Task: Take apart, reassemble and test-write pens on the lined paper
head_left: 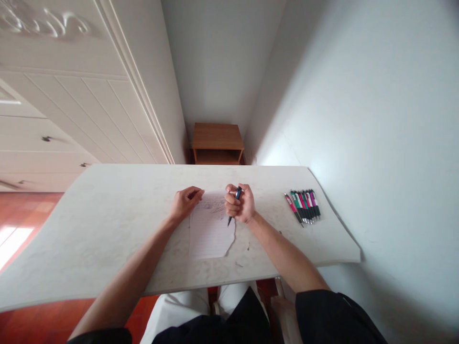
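The torn sheet (211, 239) lies before me and could skid if unpinned; my right hand (241, 204) wraps its fingers round a pen (238, 193), which a lax grip might drop; my left hand (186, 202) curls at the sheet's upper corner, pinching what, I can't tell.

One head-worn camera supplies the single view, looking forward and steeply down from above the wearer's white-trousered legs (179, 308), which enter at the bottom edge. Coverage is wide. The bare left hand (186, 202) and right hand (243, 205) sit at close range near mid-frame, over the long white desk (118, 215); a brown wooden open-fronted cabinet (218, 136) stands farther off.
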`<state>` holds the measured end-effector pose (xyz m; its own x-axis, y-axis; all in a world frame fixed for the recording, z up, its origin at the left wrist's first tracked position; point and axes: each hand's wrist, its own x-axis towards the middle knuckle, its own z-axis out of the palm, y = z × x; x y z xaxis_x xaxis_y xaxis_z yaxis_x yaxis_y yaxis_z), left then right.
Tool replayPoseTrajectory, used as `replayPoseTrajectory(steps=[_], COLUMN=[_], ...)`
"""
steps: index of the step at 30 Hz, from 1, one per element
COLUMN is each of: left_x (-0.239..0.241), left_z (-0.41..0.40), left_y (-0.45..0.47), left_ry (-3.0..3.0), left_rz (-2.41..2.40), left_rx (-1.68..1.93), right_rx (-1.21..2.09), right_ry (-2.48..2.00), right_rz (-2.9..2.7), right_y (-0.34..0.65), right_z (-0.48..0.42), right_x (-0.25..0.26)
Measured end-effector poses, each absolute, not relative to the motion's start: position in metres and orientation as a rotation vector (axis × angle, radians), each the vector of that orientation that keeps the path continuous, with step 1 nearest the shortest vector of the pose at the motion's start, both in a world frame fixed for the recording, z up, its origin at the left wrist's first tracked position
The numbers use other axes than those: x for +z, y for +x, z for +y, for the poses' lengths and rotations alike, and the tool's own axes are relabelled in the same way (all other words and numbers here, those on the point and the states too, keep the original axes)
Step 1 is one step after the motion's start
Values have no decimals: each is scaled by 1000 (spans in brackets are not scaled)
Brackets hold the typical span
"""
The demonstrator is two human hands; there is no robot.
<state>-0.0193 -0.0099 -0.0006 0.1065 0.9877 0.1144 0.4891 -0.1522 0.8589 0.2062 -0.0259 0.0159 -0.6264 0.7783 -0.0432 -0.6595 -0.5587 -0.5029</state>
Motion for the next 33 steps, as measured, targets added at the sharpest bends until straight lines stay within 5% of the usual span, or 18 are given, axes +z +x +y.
replayPoseTrajectory(steps=[33], left_x=[1], left_z=[-8], left_y=[-23], left_ry=[1741], left_rz=[1436], left_rx=[922], right_rx=[2129], right_ry=[-322], right_rz=[-540], right_y=[210], right_z=[-27], right_x=[16])
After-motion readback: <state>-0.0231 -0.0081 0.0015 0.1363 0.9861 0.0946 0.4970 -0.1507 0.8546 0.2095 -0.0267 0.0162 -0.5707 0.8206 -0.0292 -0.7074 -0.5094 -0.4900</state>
